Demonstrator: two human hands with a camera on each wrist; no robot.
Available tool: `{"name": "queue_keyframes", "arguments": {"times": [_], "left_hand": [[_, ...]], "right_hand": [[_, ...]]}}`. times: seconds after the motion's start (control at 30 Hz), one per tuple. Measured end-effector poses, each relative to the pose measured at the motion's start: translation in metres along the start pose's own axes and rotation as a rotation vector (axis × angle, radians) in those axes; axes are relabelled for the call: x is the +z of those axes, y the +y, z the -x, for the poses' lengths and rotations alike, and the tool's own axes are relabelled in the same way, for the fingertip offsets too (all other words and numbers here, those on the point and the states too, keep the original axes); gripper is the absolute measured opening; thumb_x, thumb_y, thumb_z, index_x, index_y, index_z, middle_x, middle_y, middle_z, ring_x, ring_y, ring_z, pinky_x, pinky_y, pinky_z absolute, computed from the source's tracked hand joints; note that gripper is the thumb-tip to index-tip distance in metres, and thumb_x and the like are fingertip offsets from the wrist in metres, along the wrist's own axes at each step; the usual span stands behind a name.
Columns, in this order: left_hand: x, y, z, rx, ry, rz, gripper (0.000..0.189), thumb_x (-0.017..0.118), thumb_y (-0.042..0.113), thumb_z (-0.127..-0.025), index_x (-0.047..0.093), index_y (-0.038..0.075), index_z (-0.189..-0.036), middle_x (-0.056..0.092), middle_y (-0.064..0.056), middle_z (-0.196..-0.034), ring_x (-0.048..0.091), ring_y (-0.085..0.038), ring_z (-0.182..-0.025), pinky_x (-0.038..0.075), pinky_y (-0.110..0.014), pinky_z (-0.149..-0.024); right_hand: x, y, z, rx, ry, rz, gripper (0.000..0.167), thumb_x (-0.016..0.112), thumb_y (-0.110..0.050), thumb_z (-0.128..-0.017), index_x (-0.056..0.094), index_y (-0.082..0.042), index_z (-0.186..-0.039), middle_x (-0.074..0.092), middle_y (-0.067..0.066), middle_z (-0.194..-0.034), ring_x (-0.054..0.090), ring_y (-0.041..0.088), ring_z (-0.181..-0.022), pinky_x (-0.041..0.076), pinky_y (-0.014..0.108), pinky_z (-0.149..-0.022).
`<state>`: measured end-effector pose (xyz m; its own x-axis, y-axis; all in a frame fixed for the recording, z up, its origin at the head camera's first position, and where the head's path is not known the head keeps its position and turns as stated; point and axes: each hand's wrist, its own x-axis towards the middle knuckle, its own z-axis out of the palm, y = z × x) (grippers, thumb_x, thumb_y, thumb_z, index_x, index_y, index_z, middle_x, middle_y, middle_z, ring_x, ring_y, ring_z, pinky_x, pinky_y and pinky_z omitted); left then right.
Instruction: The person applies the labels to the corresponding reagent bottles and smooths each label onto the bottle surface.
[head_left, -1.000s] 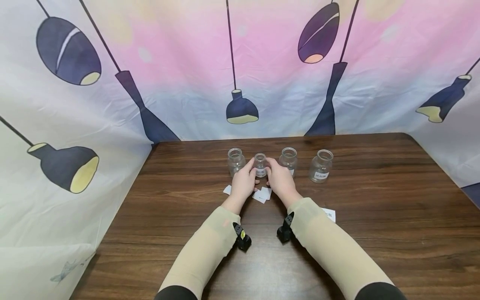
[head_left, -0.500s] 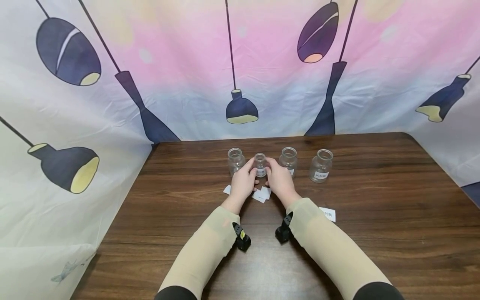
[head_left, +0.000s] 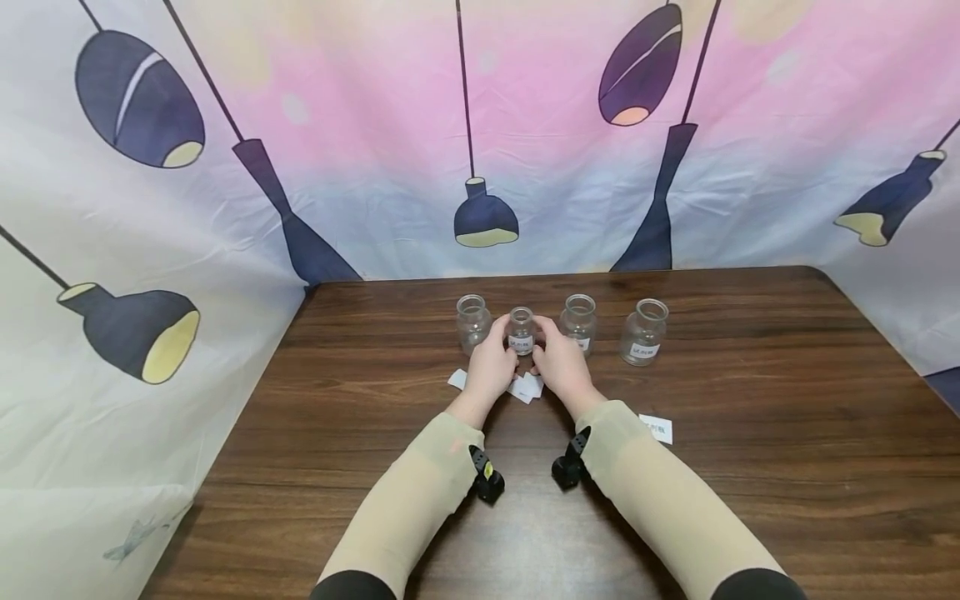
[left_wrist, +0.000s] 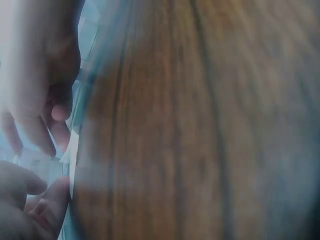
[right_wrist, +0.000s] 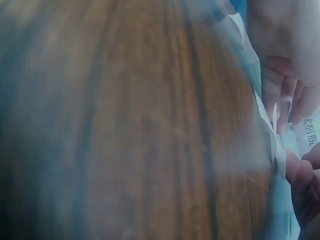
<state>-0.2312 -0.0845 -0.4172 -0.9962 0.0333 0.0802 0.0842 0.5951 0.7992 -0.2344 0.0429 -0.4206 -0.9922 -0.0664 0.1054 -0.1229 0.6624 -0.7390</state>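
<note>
A small clear glass jar (head_left: pixel 521 321) stands upright near the back of the table between both hands. Its front bears a white label (head_left: pixel 521 344) with dark characters. From one side my left hand (head_left: pixel 489 368) holds the jar, and my right hand (head_left: pixel 564 367) holds it from the other, fingertips along its sides. Both thumbs are low in front, beneath the label. In the right wrist view, fingertips surround a white label (right_wrist: pixel 309 131) with printed characters. The left wrist view is blurred, with fingers of both hands close around the glass.
A larger jar (head_left: pixel 472 323) stands left of the small one; two more, a labelled jar (head_left: pixel 578 318) and another labelled jar (head_left: pixel 644 330), stand right. White paper slips (head_left: pixel 527 388) lie before the hands, with a printed slip (head_left: pixel 660 429) by the right sleeve. Behind hangs a patterned cloth (head_left: pixel 390 200).
Both thumbs have slid off the front of the small jar and downward, so its label shows more fully. The jar and the arms have stayed nearly in place.
</note>
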Motion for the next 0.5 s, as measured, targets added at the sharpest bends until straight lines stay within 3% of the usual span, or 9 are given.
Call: {"name": "queue_keyframes", "arguments": {"times": [0.1,0.5], "left_hand": [[0.0005,0.0017,0.0003,-0.001,0.009,-0.016,0.054,0.044,0.001,-0.093,0.035,0.020,-0.143,0.062,-0.006,-0.074,0.057,-0.013,-0.050,0.049,-0.027,-0.048],[0.0040,-0.0004,-0.0016,0.014,0.069,-0.031,0.052,0.049,0.000,-0.091,0.040,0.017,-0.138,0.059,-0.011,-0.116,0.055,-0.014,-0.050,0.047,-0.027,-0.050]], "right_hand": [[0.0009,-0.0006,0.0002,-0.003,0.005,0.008,0.049,0.052,-0.007,-0.093,0.039,-0.017,-0.139,0.061,0.015,-0.119,0.059,0.008,-0.053,0.050,0.029,-0.058],[0.0036,-0.0021,-0.0006,-0.002,0.021,0.051,0.049,0.053,-0.008,-0.094,0.037,-0.016,-0.139,0.060,0.015,-0.120,0.058,0.009,-0.054,0.050,0.034,-0.064]]}}
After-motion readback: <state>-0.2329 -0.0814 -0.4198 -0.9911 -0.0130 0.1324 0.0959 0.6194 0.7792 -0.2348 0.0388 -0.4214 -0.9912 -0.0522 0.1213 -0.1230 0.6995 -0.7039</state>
